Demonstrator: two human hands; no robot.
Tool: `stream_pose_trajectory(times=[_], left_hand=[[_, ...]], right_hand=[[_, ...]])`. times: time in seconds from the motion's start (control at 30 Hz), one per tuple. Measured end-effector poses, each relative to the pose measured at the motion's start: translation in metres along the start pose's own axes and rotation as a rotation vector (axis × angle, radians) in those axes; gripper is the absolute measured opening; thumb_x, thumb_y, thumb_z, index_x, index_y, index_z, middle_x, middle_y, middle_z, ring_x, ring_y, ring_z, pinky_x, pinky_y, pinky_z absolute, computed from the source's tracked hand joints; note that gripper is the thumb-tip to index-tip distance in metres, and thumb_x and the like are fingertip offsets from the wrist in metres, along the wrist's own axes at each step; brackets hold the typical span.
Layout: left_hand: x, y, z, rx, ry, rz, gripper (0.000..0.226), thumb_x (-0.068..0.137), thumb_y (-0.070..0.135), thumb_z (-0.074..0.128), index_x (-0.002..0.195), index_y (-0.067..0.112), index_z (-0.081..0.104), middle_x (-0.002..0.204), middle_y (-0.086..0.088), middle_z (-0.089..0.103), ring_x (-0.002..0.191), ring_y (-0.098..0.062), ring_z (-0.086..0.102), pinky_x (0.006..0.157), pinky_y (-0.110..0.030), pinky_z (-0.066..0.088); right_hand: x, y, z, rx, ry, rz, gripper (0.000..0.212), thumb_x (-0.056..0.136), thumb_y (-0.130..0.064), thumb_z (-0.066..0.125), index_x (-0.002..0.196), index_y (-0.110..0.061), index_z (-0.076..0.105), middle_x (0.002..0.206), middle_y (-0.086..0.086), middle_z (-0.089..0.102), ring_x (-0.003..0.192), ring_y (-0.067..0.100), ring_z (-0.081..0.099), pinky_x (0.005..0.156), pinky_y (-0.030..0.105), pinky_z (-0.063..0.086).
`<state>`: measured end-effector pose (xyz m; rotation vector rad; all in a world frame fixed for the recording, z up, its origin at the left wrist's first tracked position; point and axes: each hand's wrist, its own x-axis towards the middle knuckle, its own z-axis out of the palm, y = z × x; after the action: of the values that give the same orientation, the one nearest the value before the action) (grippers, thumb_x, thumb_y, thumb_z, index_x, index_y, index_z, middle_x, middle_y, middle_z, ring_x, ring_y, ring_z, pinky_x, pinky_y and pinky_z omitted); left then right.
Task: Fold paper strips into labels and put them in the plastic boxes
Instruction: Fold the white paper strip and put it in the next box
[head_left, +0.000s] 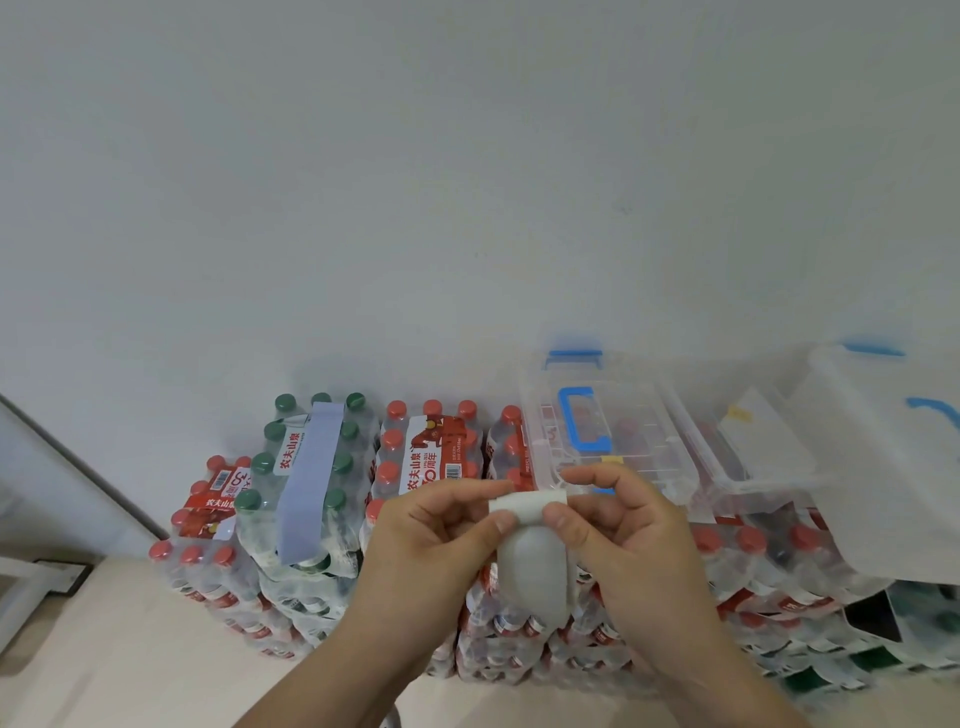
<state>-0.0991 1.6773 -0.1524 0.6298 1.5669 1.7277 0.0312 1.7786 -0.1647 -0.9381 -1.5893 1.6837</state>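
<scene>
A white paper strip (530, 551) is bent into a loop that hangs down between my hands, its two ends brought together at the top. My left hand (436, 535) pinches the left part of the joined ends between thumb and fingers. My right hand (618, 525) pinches the right part. Just behind my hands a clear plastic box (644, 431) with a blue handle and blue clips rests on stacked bottle packs, lid shut. A second clear plastic box (753, 452) stands to its right with a white paper inside.
Shrink-wrapped packs of water bottles (415, 452) with red and green caps are stacked against the white wall. A pale blue strip (311, 478) lies over the green-capped pack. A large translucent lid (893, 467) leans at the right. Beige floor lies at the lower left.
</scene>
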Motion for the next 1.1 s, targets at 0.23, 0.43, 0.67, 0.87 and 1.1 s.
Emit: stream_pose_trajectory(times=[0.23,0.43,0.67,0.87,1.1], left_hand=[[-0.001,0.0,0.0,-0.061,-0.025,0.012,0.027,0.081,-0.009,0.068,0.09,0.014,0.079,0.073,-0.005,0.075,0.063,-0.011,0.068,0.057,-0.018,0.053],[0.001,-0.007,-0.002,-0.169,-0.055,-0.025,0.025,0.073,0.004,0.07,0.092,0.016,0.08,0.083,-0.02,0.075,0.069,-0.021,0.073,0.059,-0.024,0.057],[0.012,-0.013,-0.013,-0.026,-0.22,0.027,0.052,0.064,0.004,0.081,0.112,0.024,0.075,0.088,-0.022,0.068,0.072,-0.023,0.063,0.063,-0.024,0.054],[0.027,-0.002,-0.027,0.483,-0.496,0.341,0.083,0.071,0.017,0.088,0.14,0.042,0.05,0.129,0.013,0.055,0.099,-0.021,0.068,0.088,-0.034,0.056],[0.032,0.015,-0.013,0.827,-0.619,0.58,0.061,0.07,0.022,0.088,0.126,0.022,0.065,0.118,0.012,0.065,0.11,-0.008,0.062,0.088,-0.025,0.052]], right_hand=[[0.003,0.005,-0.002,0.06,-0.002,0.0,0.025,0.072,-0.02,0.074,0.096,-0.014,0.072,0.086,0.01,0.079,0.08,0.024,0.076,0.065,0.027,0.06],[0.001,0.006,0.001,0.067,0.029,0.036,0.036,0.069,-0.029,0.073,0.103,-0.02,0.066,0.087,0.004,0.081,0.084,0.024,0.076,0.072,0.04,0.06],[-0.004,0.006,0.005,0.067,0.024,0.007,0.028,0.072,-0.032,0.071,0.098,-0.03,0.079,0.098,-0.01,0.079,0.094,0.005,0.073,0.075,0.02,0.058],[0.008,-0.006,-0.014,0.054,-0.186,0.064,0.028,0.071,-0.027,0.081,0.097,-0.032,0.071,0.081,0.009,0.076,0.075,0.021,0.068,0.074,0.038,0.051],[0.013,-0.008,-0.018,0.013,-0.269,0.075,0.045,0.073,-0.022,0.084,0.108,-0.024,0.056,0.076,0.011,0.075,0.074,0.024,0.069,0.074,0.037,0.053]])
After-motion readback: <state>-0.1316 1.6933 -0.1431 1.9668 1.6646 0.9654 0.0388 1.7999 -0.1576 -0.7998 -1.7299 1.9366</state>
